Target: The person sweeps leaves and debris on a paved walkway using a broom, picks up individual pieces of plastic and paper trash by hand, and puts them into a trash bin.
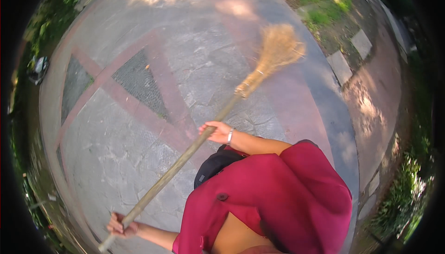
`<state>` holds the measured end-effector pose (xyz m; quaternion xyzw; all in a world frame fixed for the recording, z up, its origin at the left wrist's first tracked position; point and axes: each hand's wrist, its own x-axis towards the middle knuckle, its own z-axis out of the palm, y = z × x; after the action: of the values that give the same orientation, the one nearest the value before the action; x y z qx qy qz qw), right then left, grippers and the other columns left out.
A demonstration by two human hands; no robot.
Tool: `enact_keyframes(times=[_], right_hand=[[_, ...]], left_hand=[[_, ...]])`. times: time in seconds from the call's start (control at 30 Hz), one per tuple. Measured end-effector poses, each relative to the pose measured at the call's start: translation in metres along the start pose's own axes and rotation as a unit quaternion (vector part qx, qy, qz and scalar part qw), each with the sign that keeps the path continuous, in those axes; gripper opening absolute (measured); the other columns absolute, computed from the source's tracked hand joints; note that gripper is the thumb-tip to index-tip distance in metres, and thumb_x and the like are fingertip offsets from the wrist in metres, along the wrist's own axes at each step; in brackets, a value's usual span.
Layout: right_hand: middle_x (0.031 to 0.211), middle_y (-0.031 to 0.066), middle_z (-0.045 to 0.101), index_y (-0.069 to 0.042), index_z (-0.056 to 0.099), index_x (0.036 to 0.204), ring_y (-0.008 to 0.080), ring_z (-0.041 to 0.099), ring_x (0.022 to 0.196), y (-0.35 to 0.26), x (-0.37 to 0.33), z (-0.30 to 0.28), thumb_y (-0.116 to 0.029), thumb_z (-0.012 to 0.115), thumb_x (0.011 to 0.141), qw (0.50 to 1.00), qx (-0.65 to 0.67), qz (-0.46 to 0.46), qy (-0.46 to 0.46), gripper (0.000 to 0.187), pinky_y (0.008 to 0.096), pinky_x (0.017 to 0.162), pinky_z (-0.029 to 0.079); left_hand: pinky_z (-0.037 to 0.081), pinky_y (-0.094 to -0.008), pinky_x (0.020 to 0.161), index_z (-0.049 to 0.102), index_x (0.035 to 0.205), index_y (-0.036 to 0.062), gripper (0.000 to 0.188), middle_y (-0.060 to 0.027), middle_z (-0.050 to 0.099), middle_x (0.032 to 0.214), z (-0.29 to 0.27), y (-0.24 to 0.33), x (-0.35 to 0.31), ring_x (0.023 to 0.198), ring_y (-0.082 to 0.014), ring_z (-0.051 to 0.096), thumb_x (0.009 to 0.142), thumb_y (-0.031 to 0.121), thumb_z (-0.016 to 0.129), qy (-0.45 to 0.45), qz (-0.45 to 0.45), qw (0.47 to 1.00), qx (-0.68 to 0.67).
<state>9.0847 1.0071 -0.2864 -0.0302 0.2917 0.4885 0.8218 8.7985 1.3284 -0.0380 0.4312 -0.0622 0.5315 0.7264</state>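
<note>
A straw broom (283, 45) with a long wooden handle slants from the lower left up to the upper right, over the paving. Near the top end of the handle, at the lower left, my left hand (122, 225) is closed round the wood. Further along, about mid-handle, my right hand (217, 131) grips it too, with a light band (230, 136) on the wrist. The spread straw head is slightly blurred and lies above the reddish strip beside the grey border; whether it touches the ground I cannot tell.
Grey stone paving (120, 152) carries reddish bands and dark pebbled triangles (140, 80). A grass patch (320, 6) and stepping slabs (340, 67) lie to the upper right, beside a reddish path (373, 110). Bushes (408, 193) edge the right. A dark bag-like object (39, 70) sits far left.
</note>
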Motion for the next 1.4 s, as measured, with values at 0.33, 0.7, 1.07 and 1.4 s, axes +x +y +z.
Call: enact_keyframes(times=[0.33, 0.7, 1.07, 1.4], right_hand=[[0.076, 0.0152, 0.055, 0.003, 0.051, 0.077, 0.0262, 0.054, 0.075, -0.257, -0.255, -0.162, -0.013, 0.051, 0.078, 0.807, 0.189, -0.534, 0.169, 0.016, 0.0399, 0.076, 0.047], [0.058, 0.0104, 0.047, -0.005, 0.042, 0.060, 0.0251, 0.049, 0.060, -0.511, -0.355, -0.261, -0.007, 0.048, 0.067, 0.822, 0.218, -0.436, 0.293, 0.010, 0.0410, 0.066, 0.045], [0.060, 0.0103, 0.045, -0.004, 0.044, 0.072, 0.0258, 0.048, 0.059, -0.528, 0.011, 0.090, -0.008, 0.049, 0.077, 0.995, -0.004, -0.034, 0.089, 0.008, 0.0428, 0.063, 0.046], [0.067, 0.0113, 0.050, -0.003, 0.048, 0.077, 0.0275, 0.052, 0.068, -0.483, 0.185, 0.280, -0.006, 0.054, 0.077, 0.985, -0.114, 0.112, -0.069, 0.007, 0.0433, 0.071, 0.046]], left_hand=[[0.036, -0.0323, 0.074, 0.042, 0.071, 0.0127, 0.023, 0.0031, 0.035, 0.062, 0.254, -0.430, -0.102, 0.061, -0.0117, 0.037, 0.082, 0.026, 0.056, -0.083, -0.556, 0.812, -0.155], [0.034, -0.0331, 0.074, 0.043, 0.077, 0.0100, 0.020, -0.0012, 0.041, 0.067, 0.531, -0.559, -0.230, 0.067, -0.0157, 0.041, 0.081, 0.022, 0.059, -0.219, -0.610, 0.754, -0.109], [0.032, -0.0363, 0.093, 0.029, 0.066, 0.0123, 0.028, 0.0018, 0.024, 0.060, 0.484, -0.401, -0.110, 0.060, -0.0107, 0.031, 0.090, 0.021, 0.042, -0.019, -0.208, 0.968, 0.142], [0.030, -0.0358, 0.087, 0.039, 0.069, 0.0135, 0.034, 0.0050, 0.029, 0.056, 0.442, -0.433, -0.029, 0.060, -0.0091, 0.036, 0.077, 0.037, 0.062, 0.029, 0.016, 0.974, 0.226]])
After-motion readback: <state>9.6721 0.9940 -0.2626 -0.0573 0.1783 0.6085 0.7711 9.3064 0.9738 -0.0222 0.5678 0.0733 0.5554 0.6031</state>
